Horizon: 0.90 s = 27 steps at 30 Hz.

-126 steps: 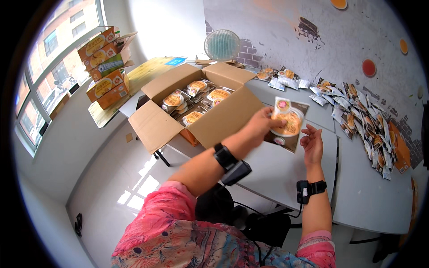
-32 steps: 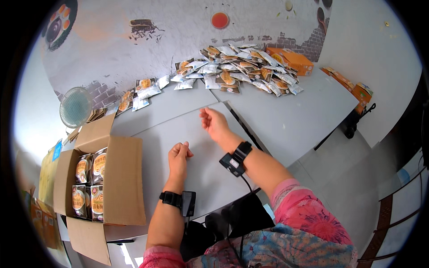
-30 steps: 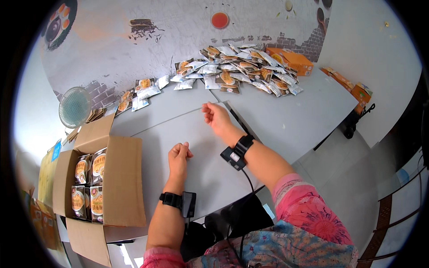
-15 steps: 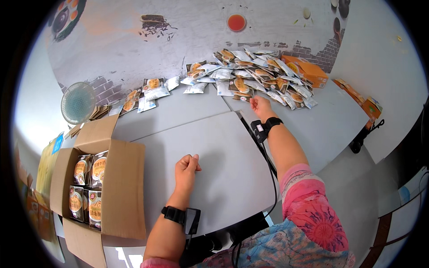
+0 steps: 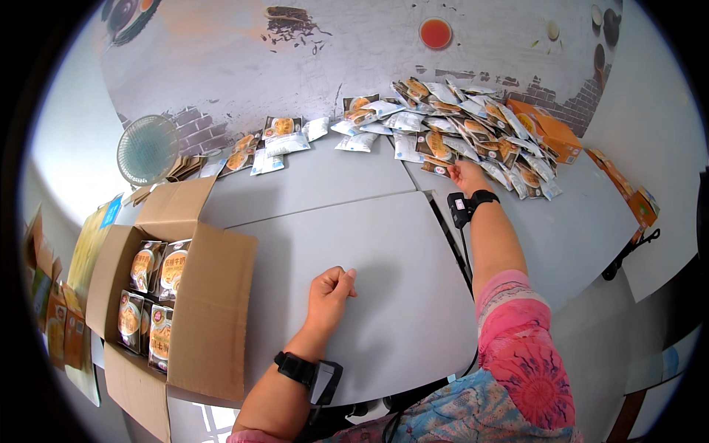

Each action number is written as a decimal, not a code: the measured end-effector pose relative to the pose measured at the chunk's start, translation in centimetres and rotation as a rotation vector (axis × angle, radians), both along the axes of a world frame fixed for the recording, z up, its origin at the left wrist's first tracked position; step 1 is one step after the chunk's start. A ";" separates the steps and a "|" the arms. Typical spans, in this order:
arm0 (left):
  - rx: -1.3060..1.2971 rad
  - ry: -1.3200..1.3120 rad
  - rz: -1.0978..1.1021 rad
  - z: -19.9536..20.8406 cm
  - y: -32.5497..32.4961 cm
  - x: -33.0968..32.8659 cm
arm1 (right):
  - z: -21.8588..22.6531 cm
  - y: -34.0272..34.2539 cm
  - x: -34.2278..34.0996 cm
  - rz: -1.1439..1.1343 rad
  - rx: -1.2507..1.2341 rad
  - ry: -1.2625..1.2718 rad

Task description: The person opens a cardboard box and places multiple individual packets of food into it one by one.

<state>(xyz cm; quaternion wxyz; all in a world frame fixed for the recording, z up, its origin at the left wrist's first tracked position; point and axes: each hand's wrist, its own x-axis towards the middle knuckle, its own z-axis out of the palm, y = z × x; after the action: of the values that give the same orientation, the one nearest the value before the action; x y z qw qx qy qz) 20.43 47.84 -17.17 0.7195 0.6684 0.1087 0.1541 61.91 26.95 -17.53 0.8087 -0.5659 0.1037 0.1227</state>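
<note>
My right hand (image 5: 467, 177) reaches to the front edge of a heap of food packets (image 5: 443, 122). Its curled fingers meet the edge of a dark packet (image 5: 436, 168) with an orange picture; the fingertips are partly hidden. Over the grey table (image 5: 295, 229), my left hand (image 5: 330, 297) is closed in a loose fist, thumb on top, and nothing shows in it. Left of it stands an open cardboard box (image 5: 214, 310) with its flaps spread. Packets (image 5: 160, 336) stand upright in rows inside the box.
A smaller group of packets (image 5: 284, 136) lies at the back left, near a pale green mesh basket (image 5: 148, 150). An orange carton (image 5: 546, 129) sits behind the heap's right end. Seams cross the tabletop, and a black cable (image 5: 467, 255) hangs from my right wrist device.
The view has shifted, so the heap and box sit differently in the picture. My right hand stays at the heap's front edge, and my left hand remains closed over the table.
</note>
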 end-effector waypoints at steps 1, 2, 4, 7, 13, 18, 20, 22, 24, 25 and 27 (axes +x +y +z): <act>0.005 -0.002 0.001 0.0 0.0 0.0 | 0.0 0.1 0.2 0.000 -0.028 0.006; 0.011 -0.004 0.002 0.0 0.0 0.0 | 0.0 0.0 0.3 0.000 -0.057 0.012; 0.018 -0.008 0.004 -0.1 0.0 0.1 | 0.0 0.5 0.4 -0.036 -0.114 0.023; 0.017 -0.005 0.003 -0.3 0.0 0.1 | 0.2 1.1 0.4 -0.059 -0.163 0.026; 0.027 -0.012 0.001 -0.2 0.0 0.1 | 0.9 1.7 0.2 -0.039 -0.007 0.026; 0.028 0.011 0.026 0.0 0.5 -0.5 | 1.8 5.8 -2.6 -0.117 0.124 -0.086; 0.030 0.004 0.012 0.2 0.1 -0.2 | 2.0 5.0 -2.1 -0.161 0.256 -0.105; 0.033 -0.020 -0.002 0.2 -0.4 0.2 | 1.5 5.0 -1.2 -0.140 0.085 -0.306; 0.042 -0.055 0.007 0.0 -0.5 0.4 | 2.5 5.3 -1.4 -0.151 0.143 -0.260; 0.026 -0.060 0.019 -0.2 -0.3 0.4 | 3.4 6.4 -2.5 -0.146 0.175 -0.231; -0.007 -0.070 0.048 -0.6 0.4 0.1 | 5.8 8.8 -6.8 -0.172 0.302 -0.136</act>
<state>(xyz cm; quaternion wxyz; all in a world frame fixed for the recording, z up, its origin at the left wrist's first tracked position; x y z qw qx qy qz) 20.53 48.23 -17.77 0.7211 0.6575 0.1001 0.1942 55.14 35.78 -11.72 0.8972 -0.4339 0.0771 0.0285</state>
